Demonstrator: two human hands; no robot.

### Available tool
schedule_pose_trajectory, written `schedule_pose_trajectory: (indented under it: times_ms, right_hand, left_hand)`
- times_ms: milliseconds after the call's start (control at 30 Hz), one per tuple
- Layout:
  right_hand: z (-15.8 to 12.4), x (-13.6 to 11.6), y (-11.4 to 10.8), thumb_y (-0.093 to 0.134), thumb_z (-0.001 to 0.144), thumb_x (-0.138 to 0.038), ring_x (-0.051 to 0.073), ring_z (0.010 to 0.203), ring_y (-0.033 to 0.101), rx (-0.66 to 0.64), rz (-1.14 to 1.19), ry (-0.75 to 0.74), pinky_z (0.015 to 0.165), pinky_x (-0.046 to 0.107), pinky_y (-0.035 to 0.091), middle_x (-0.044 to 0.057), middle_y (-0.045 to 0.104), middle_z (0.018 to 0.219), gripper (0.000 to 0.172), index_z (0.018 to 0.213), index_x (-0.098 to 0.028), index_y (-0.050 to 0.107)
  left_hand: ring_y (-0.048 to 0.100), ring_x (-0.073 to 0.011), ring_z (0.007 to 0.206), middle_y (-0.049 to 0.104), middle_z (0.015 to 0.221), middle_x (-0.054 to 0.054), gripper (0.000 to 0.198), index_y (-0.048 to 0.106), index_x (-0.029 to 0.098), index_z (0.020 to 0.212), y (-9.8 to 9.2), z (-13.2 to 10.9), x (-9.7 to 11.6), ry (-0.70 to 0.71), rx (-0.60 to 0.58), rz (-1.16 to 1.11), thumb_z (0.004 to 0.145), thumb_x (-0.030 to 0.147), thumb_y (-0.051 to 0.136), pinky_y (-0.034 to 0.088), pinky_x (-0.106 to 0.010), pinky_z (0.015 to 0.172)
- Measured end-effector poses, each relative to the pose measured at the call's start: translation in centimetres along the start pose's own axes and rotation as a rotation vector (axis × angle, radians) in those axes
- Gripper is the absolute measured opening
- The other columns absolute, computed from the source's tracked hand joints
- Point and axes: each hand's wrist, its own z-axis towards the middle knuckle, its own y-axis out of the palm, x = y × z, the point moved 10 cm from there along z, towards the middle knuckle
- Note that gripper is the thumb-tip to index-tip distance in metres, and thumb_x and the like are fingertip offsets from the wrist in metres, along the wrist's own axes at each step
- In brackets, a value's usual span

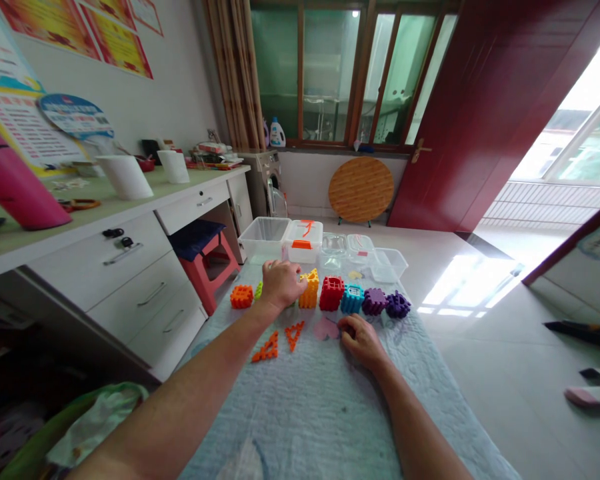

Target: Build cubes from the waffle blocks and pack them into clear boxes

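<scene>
My left hand (281,283) is closed at the left edge of a yellow interlocking block (309,288), thumb against it; the other fingertips are hidden. Bits of green blocks (259,291) show beside and under this hand. My right hand (363,339) rests on the cloth with curled fingers; what they hold, if anything, is hidden. In the row stand an orange block (241,297), a red block (332,293), a teal block (353,299), a purple block (375,301) and a dark violet block (398,305). Two orange triangular frames (267,349) lie in front.
Behind the row are an open clear bin (264,230), a lidded box with an orange latch (304,252) and several clear containers (390,265). A quilted blue cloth (320,413) covers the surface. At left are a desk (100,257) and a pink stool (220,273).
</scene>
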Motion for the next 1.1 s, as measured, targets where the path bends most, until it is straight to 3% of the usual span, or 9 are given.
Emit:
schedule_pose_trajectory:
  times_ms: [133, 233, 367, 467, 600, 700, 900, 1000, 1100]
  right_hand:
    - [0.0, 0.2, 0.1, 0.048, 0.069, -0.01, 0.014, 0.07, 0.053, 0.003, -0.017, -0.01, 0.066, 0.024, 0.04, 0.002, 0.055, 0.076, 0.023, 0.082, -0.017, 0.066]
    - [0.0, 0.2, 0.2, 0.048, 0.07, -0.011, 0.014, 0.07, 0.053, -0.004, -0.023, -0.013, 0.067, 0.024, 0.04, 0.002, 0.055, 0.076, 0.022, 0.083, -0.017, 0.066]
    - [0.0, 0.2, 0.3, 0.049, 0.071, -0.012, 0.014, 0.07, 0.053, -0.018, -0.026, -0.006, 0.067, 0.024, 0.04, 0.002, 0.056, 0.076, 0.022, 0.083, -0.017, 0.066]
    - [0.0, 0.3, 0.4, 0.049, 0.07, -0.012, 0.014, 0.069, 0.053, -0.018, -0.031, -0.003, 0.066, 0.024, 0.04, 0.002, 0.056, 0.076, 0.022, 0.083, -0.017, 0.066]
    - [0.0, 0.5, 0.4, 0.049, 0.071, -0.012, 0.014, 0.07, 0.054, -0.007, -0.029, -0.005, 0.067, 0.024, 0.04, 0.002, 0.056, 0.077, 0.021, 0.082, -0.017, 0.065]
    - [0.0, 0.5, 0.4, 0.049, 0.071, -0.012, 0.014, 0.069, 0.054, -0.004, -0.03, -0.009, 0.067, 0.024, 0.04, 0.002, 0.056, 0.077, 0.021, 0.082, -0.017, 0.066]
    - [0.0, 0.5, 0.5, 0.048, 0.07, -0.013, 0.015, 0.069, 0.054, -0.005, -0.028, -0.017, 0.066, 0.024, 0.04, 0.003, 0.057, 0.077, 0.022, 0.081, -0.017, 0.066]
    - [0.0, 0.5, 0.6, 0.048, 0.071, -0.013, 0.015, 0.069, 0.054, -0.003, -0.031, -0.024, 0.066, 0.024, 0.041, 0.003, 0.057, 0.077, 0.021, 0.081, -0.017, 0.066]
    - [-0.1, 0.6, 0.6, 0.048, 0.071, -0.013, 0.015, 0.07, 0.055, -0.002, -0.033, -0.023, 0.066, 0.024, 0.041, 0.003, 0.058, 0.077, 0.021, 0.082, -0.017, 0.066]
  left_hand:
    - [0.059, -0.0253, 0.093, 0.07, 0.087, -0.006, 0.019, 0.069, 0.021, 0.091, -2.6, -3.1, -1.5, 0.057, 0.247, -0.141, 0.078, 0.029, 0.057, 0.033, -0.043, 0.099]
    - [0.058, -0.0246, 0.093, 0.068, 0.089, -0.007, 0.017, 0.067, 0.02, 0.089, -2.0, -6.1, -4.1, 0.029, 0.285, -0.251, 0.082, 0.026, 0.052, 0.039, -0.041, 0.093]
    - [0.059, -0.0225, 0.094, 0.066, 0.092, -0.007, 0.025, 0.065, 0.019, 0.09, 1.6, -9.4, -6.8, -0.011, 0.176, -0.457, 0.09, 0.033, 0.044, 0.044, -0.039, 0.09]
    - [0.058, -0.0235, 0.102, 0.064, 0.103, -0.009, 0.034, 0.064, 0.017, 0.102, 4.7, -11.1, -6.7, 0.036, 0.041, -0.501, 0.09, 0.043, 0.045, 0.045, -0.04, 0.094]
    - [0.054, -0.0288, 0.108, 0.061, 0.114, -0.012, 0.055, 0.061, 0.017, 0.115, 7.0, -12.6, -5.8, 0.118, -0.033, -0.415, 0.076, 0.055, 0.064, 0.042, -0.046, 0.097]
    - [0.054, -0.0294, 0.109, 0.06, 0.116, -0.012, 0.065, 0.058, 0.017, 0.12, 7.5, -13.0, -5.6, 0.144, -0.048, -0.405, 0.068, 0.055, 0.071, 0.041, -0.045, 0.098]
    - [0.054, -0.0291, 0.107, 0.061, 0.115, -0.011, 0.068, 0.059, 0.018, 0.118, 7.0, -13.1, -5.3, 0.173, -0.063, -0.423, 0.062, 0.051, 0.077, 0.042, -0.044, 0.097]
    - [0.055, -0.0282, 0.105, 0.062, 0.112, -0.01, 0.063, 0.06, 0.018, 0.116, 6.8, -13.0, -5.3, 0.171, -0.057, -0.445, 0.064, 0.048, 0.077, 0.043, -0.043, 0.095]
    - [0.057, -0.0257, 0.1, 0.064, 0.106, -0.01, 0.046, 0.062, 0.017, 0.109, 6.8, -12.8, -5.9, 0.133, -0.039, -0.502, 0.074, 0.046, 0.07, 0.045, -0.04, 0.092]
